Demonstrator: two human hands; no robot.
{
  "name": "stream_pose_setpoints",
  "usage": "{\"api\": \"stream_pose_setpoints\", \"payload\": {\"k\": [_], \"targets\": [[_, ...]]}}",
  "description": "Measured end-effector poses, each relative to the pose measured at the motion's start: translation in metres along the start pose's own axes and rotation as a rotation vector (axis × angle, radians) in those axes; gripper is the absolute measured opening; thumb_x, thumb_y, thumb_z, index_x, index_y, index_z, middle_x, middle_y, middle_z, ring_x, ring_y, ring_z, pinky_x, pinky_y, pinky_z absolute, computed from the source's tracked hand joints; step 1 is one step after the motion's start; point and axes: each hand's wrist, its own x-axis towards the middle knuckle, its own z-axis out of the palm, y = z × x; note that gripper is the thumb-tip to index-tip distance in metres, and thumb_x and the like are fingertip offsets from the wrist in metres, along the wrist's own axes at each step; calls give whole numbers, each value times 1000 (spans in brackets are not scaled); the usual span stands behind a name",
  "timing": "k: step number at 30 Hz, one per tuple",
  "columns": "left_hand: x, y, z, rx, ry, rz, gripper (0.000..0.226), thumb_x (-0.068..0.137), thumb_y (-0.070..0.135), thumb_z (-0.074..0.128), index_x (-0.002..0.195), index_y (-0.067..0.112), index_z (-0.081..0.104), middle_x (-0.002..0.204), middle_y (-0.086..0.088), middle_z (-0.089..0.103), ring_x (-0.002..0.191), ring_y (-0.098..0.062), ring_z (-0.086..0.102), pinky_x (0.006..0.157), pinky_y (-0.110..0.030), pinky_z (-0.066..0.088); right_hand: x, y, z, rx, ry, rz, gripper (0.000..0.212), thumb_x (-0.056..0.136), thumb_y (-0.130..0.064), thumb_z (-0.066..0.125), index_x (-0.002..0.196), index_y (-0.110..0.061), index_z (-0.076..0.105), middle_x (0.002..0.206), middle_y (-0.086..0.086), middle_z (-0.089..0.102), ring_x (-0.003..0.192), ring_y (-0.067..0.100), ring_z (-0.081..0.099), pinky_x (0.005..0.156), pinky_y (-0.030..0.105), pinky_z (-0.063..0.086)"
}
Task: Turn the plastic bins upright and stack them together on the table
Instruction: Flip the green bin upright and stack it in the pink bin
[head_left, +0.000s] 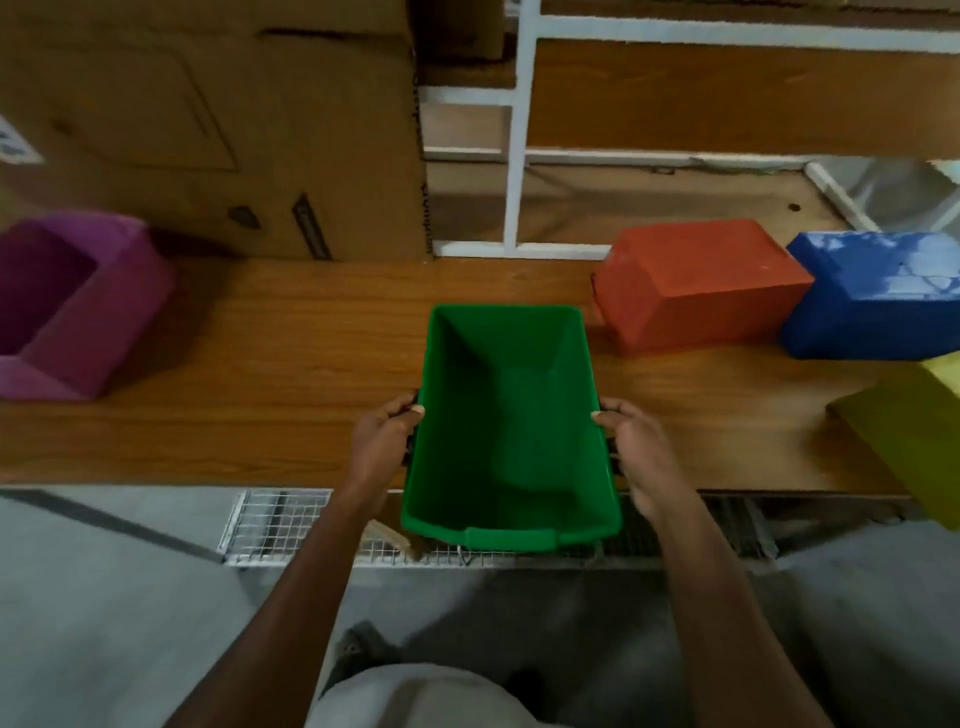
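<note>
At centre frame, the left hand (382, 447) and right hand (636, 449) hold an upright green rectangular plastic bin (511, 431) over the wooden tabletop's (291, 364) near edge, fingers clenched on its long side rims; upturned red (696, 283) and blue (878, 296) bins sit at right.

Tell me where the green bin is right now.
In the head view the green bin sits centre frame, upright, held between the left hand and right hand over the table's near edge, left of the red bin.
</note>
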Motion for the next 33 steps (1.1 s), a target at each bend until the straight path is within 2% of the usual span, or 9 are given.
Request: {"api": "stream_pose_setpoints", "payload": {"k": [4,7,9,12,15,21,26,29,33], "targets": [[-9,5,-64,-46,78,32,31,104,11,55,101,33,77,92,-5,80,83,-26,68,79,-44,55,0,-11,63,-43,-83,-34,24,105,-22,53,121,-21,70,121,1,75,115,23,66,93,44,49],[-12,7,-119,-59,121,47,32,105,10,54,103,34,76,86,-2,77,78,-24,65,68,-38,54,-3,-20,120,-50,-113,-54,30,105,-23,53,132,-19,66,126,5,73,115,27,67,104,51,50],[-12,9,-158,-66,146,43,31,105,9,54,107,30,76,84,-4,73,75,-23,60,64,-35,50,-10,-26,160,-43,-143,-70,27,106,-22,52,130,-20,65,122,5,74,110,26,69,93,46,54],[-8,16,-217,-76,185,62,32,104,9,55,102,31,77,85,-8,69,74,-25,57,61,-32,47,-25,-38,221,-40,-179,-115,18,108,-19,50,112,-25,66,108,-1,74,96,19,68,72,35,49],[2,29,-276,-80,221,94,29,103,10,55,99,29,77,92,-12,67,83,-28,55,65,-34,43,-38,-54,278,-52,-203,-168,19,108,-20,51,114,-22,69,110,1,75,99,20,69,76,37,51],[22,69,-369,-60,234,200,30,103,12,54,122,24,75,99,-12,73,88,-28,60,76,-37,50,-55,-94,366,-18,-211,-240,22,105,-24,54,118,-24,72,112,2,78,104,26,72,86,44,55],[40,101,-422,-94,257,244,30,104,10,52,107,28,77,102,-10,74,91,-29,61,81,-41,48,-54,-134,422,0,-230,-280,20,103,-25,58,117,-25,73,112,2,79,102,26,73,78,39,53],[57,115,-448,-101,299,267,31,105,12,53,112,29,77,106,-4,80,99,-29,71,84,-43,59,-46,-157,452,-6,-245,-315,16,102,-24,60,110,-26,73,109,0,77,100,24,71,76,38,51],[87,130,-478,-107,323,264,32,103,11,54,122,22,76,113,-10,79,111,-36,72,100,-56,57,-28,-183,485,3,-269,-354,13,102,-23,60,109,-25,71,111,0,74,100,23,69,77,38,51]]}}
